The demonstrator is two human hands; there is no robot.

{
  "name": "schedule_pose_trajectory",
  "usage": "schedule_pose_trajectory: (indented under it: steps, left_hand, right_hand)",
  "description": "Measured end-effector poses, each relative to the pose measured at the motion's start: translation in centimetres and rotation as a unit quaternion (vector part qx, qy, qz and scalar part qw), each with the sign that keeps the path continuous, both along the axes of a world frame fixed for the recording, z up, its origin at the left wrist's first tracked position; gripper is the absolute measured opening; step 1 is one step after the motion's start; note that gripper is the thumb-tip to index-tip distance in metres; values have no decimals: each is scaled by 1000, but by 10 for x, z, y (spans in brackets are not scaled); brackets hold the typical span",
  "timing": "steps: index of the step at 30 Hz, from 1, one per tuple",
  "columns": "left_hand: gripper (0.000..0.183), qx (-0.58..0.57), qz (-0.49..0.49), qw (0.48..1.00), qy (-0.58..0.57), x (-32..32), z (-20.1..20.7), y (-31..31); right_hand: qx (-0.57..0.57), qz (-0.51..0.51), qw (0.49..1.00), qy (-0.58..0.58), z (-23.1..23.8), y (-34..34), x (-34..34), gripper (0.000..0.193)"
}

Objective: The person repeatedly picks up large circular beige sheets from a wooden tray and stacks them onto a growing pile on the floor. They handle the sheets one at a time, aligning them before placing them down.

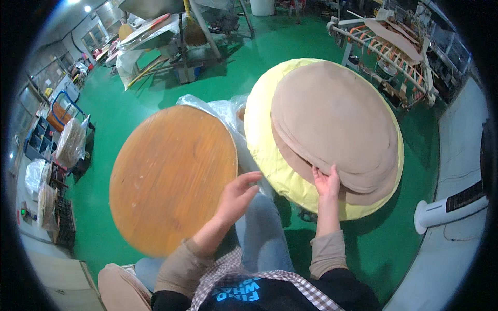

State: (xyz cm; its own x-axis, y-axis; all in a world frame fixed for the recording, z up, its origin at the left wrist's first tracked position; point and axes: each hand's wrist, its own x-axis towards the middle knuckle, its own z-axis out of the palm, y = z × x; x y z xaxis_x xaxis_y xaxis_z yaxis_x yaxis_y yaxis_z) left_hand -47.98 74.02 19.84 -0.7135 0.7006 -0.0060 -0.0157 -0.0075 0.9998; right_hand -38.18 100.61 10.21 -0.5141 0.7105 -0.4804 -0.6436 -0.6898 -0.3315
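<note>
A stack of thin, round, pinkish-brown sheets, their edges unevenly layered, lies on a round yellow-covered surface ahead to the right. My right hand is at the near edge of the stack, palm up, with its fingertips on the rim of a sheet. To the left stands a round wooden board with a bare brown top. Over its right edge hovers my left hand, fingers stretched and holding nothing. Clear plastic sheeting bunches up between the board and the yellow surface.
More brown sheets lie at my lower left. A rack with rollers stands at the far right, a white fan-like appliance at the right wall. Wrapped bundles and a cart are at the left, on the green floor.
</note>
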Motion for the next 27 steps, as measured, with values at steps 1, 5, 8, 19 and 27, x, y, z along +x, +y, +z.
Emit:
schedule_pose_trajectory:
  steps: [1,5,8,19,27]
  left_hand:
    - [27,-4,-19,999,-45,-6,-6,16]
    - [40,100,-52,933,-341,-28,-29,95]
    - [56,132,-26,864,-485,-51,-40,150]
    - [39,-44,140,976,-161,-94,-44,248]
    - [9,-88,133,982,-97,-169,-59,227]
  right_hand:
    - [11,5,1000,8,3,5,1,36]
    - [83,-21,996,-13,27,32,4,35]
    - [183,-29,983,-16,34,40,14,38]
    - [108,101,989,-2,-30,-10,34,42]
    - [89,-65,991,79,-7,-1,106,55]
